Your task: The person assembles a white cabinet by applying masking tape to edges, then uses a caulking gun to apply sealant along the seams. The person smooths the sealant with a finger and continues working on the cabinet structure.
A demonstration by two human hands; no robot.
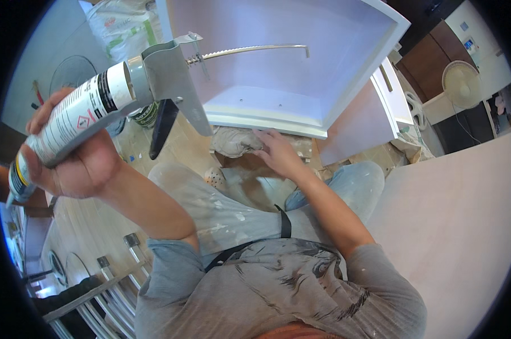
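Observation:
My left hand (91, 169) is wrapped round the barrel of a caulking gun (168, 70) raised at the left. A white cartridge (77, 116) lies in the gun, its nozzle toward the lower left. The black trigger hangs free of my fingers, and the gun's notched rod sticks out to the right with a hooked end. In front of me stands a white open-fronted cabinet box (278, 62). My right hand (279, 153) reaches to the cabinet's lower edge with fingers stretched out, beside a crumpled grey cloth (234, 142). Whether its fingertips touch the edge or the cloth, I cannot tell.
A large white panel (442, 237) fills the right side. Behind the gun are a white sack (122, 31) and a dark tub (145, 116). Metal rails (111, 282) stand at the lower left. At the far right is a fan (462, 83). My knees are bent before the cabinet.

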